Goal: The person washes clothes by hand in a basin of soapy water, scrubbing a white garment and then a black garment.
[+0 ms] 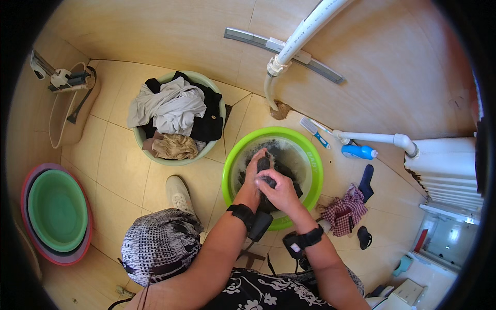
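Observation:
Both my hands are over a bright green basin of greyish, sudsy water. My left hand is closed round a dark grey wet cloth, which pokes out past its fingers. My right hand is bent over the same cloth close beside the left one, its fingers curled on the lower part. The cloth looks like a sock, but most of it is hidden in my grip. More dark laundry lies in the water below. Black straps with small devices sit on both my wrists.
A pale green tub heaped with clothes stands at the far left of the basin. Nested basins are at left. On the right floor lie a scrubbing brush, blue bottle, dark sock and checked cloth. A white pipe reaches the floor.

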Available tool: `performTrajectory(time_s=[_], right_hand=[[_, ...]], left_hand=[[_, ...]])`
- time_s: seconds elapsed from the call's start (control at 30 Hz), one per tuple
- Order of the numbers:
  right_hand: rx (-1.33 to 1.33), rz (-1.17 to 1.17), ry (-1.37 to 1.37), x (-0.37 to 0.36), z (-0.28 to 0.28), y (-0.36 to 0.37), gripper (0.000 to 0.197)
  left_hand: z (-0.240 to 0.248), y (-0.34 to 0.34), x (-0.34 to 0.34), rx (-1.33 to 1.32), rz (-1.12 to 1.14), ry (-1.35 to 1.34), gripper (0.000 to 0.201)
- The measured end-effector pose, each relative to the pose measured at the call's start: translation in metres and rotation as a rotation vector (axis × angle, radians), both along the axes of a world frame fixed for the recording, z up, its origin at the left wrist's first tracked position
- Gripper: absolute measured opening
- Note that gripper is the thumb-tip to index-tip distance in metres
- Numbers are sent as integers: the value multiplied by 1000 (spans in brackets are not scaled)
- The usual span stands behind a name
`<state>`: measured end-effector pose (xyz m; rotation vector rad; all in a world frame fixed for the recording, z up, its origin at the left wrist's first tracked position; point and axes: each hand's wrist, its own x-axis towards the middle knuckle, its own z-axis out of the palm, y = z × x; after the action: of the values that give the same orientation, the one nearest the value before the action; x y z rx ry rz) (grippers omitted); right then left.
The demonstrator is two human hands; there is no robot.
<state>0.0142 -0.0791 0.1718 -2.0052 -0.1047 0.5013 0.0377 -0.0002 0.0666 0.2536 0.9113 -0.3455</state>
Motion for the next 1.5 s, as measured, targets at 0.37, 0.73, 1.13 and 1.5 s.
performTrajectory(time_s=[0.37, 0.73, 1.13, 1.5], right_hand=[[-334, -545, -18, 33, -129, -100, 33], [-169, -412, 273, 33, -137, -80, 48], [-246, -117, -214, 3, -16, -2, 19], [-400, -620, -81, 26, -134, -91, 33]], left_hand=[[30, 7, 1, 433, -327, -25, 37], [-43, 1, -18, 332, -232, 66, 44], [11, -7, -6, 13, -152, -28, 29], [-15, 10, -8, 381, -204, 61, 33]])
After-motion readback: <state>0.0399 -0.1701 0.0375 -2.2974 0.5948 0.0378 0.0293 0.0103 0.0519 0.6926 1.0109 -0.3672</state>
